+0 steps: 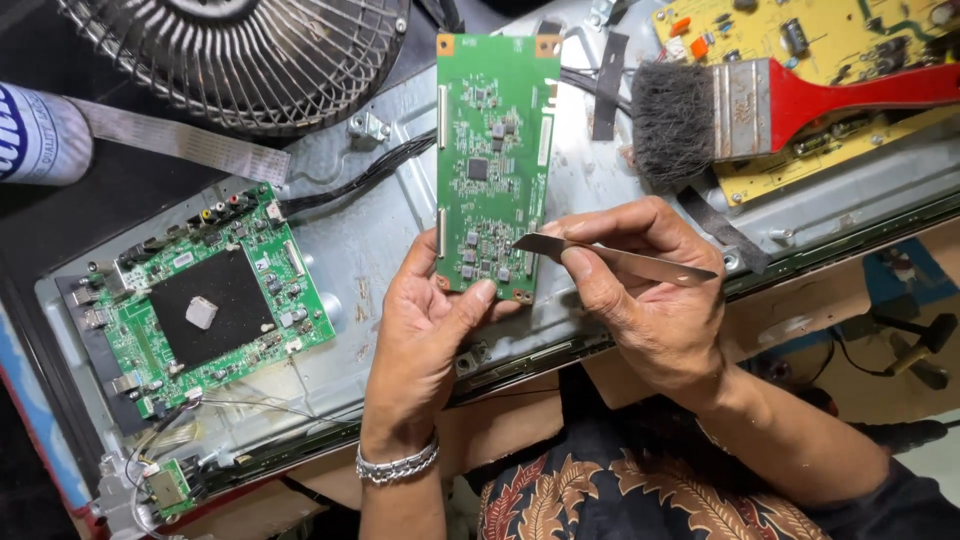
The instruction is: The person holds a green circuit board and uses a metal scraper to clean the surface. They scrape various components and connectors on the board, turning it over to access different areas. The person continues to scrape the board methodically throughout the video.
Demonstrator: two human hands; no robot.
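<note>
The left hand [425,320] grips the lower end of a narrow green circuit board [497,160], thumb pressed across its bottom edge, propping it at a slant over the grey metal back panel [370,240] of a dismantled flat screen so the component side faces the camera. The right hand [640,290] pinches steel tweezers [610,257] between thumb and fingers, tips touching the board's lower right edge, apparently to probe the small parts there. A larger green main board [215,300] with a black square pad sits fixed at the panel's left end, wires trailing from it. At the panel's far right corner a red-handled paintbrush [760,105] rests on a yellow power board [830,60], within reach. A wire fan guard [240,55] lies beyond the panel's far edge, and a white ribbon cable [180,140] runs beside it.
</note>
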